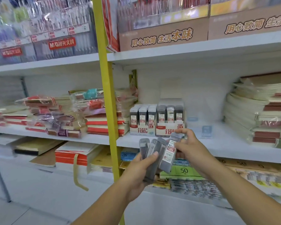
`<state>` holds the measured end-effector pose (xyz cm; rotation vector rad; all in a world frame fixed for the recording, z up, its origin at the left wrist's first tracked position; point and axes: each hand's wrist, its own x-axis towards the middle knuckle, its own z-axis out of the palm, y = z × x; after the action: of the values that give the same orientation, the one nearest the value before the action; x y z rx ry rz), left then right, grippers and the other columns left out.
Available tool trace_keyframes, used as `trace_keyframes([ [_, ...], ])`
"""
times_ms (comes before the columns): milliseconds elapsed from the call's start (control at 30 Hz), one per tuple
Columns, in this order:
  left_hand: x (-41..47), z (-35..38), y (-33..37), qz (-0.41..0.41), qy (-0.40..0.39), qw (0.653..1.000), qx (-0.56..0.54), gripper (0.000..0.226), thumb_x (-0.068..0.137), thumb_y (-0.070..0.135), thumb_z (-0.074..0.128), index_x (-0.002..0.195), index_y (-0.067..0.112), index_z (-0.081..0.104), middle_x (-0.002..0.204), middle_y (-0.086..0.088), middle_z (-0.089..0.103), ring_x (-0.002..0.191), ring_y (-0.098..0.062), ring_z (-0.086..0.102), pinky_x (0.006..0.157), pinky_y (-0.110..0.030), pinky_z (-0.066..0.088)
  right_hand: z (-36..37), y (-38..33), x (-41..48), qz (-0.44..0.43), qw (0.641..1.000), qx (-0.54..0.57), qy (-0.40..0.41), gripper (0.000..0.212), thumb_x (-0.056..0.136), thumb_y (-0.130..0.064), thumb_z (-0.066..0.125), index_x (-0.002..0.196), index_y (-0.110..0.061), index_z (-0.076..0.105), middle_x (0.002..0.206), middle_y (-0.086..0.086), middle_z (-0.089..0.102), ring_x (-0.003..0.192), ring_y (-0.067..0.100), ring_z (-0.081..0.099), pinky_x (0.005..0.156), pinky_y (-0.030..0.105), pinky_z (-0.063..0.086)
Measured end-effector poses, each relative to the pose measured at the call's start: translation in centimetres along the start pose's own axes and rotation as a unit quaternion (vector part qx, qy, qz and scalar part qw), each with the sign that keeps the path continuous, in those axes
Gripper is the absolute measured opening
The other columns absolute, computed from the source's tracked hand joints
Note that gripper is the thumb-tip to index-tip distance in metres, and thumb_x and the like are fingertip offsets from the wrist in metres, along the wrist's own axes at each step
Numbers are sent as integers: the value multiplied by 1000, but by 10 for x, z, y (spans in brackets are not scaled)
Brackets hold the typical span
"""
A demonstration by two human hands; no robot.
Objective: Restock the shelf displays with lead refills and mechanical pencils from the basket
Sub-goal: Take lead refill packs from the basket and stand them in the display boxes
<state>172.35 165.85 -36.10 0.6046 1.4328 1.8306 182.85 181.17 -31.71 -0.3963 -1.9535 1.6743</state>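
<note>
Left hand (142,172), nearest the lens, is curled round a fan of grey lead refill cases (152,157), thumb pressed across their fronts. Right hand (191,147) pinches the outermost, labelled 0.7 case (168,154) between thumb and fingertips, fingers otherwise loosely bent. Cases look light, stiff, smooth plastic, likely slippery; best taken by the long edges. Both hands hover just before the front edge of the white shelf (234,143), below the HB 0.7 display box (169,127) beside the HB 0.5 box (142,129).

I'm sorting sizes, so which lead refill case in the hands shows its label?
The rightmost lead refill case, pinched by the right hand; its 0.7 label faces the camera, while those in the left hand show plain grey sides.
</note>
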Motion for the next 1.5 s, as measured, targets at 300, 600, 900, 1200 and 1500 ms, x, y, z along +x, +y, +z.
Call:
trace_keyframes([
  [300,33,-1,8,38,12,998,-47,35,86,32,77,118,24,67,103,-7,78,73,-19,64,55,-28,49,-6,-9,23,-54,998,-14,28,34,88,2,63,108,-25,60,99,0,74,85,15,73,67,31,58],
  [600,76,5,39,143,34,983,-110,36,85,40,71,116,22,68,101,1,79,75,-11,73,56,-27,52,-44,-90,99,-300,894,-286,172,50,85,-7,67,89,-55,53,88,-10,66,82,14,66,77,26,53],
  [900,94,-7,37,158,36,981,-102,25,91,36,69,113,24,69,102,4,79,72,-7,71,56,-26,51,-40,-60,158,-194,867,-445,112,37,85,-8,66,104,-33,46,88,-16,57,73,-3,57,53,10,41],
  [1200,95,-14,30,153,-4,987,-51,47,79,45,74,118,22,64,105,1,78,74,-13,73,57,-27,51,-27,-56,137,-224,789,-551,158,22,93,-30,59,115,-29,65,101,-10,48,99,4,45,83,22,37],
  [1500,93,-4,23,134,-74,988,-33,37,73,53,77,102,30,76,101,-11,76,66,-16,60,58,-28,44,10,-10,79,-150,984,-90,26,25,91,-8,63,106,-28,67,70,-8,68,55,10,59,50,19,45],
])
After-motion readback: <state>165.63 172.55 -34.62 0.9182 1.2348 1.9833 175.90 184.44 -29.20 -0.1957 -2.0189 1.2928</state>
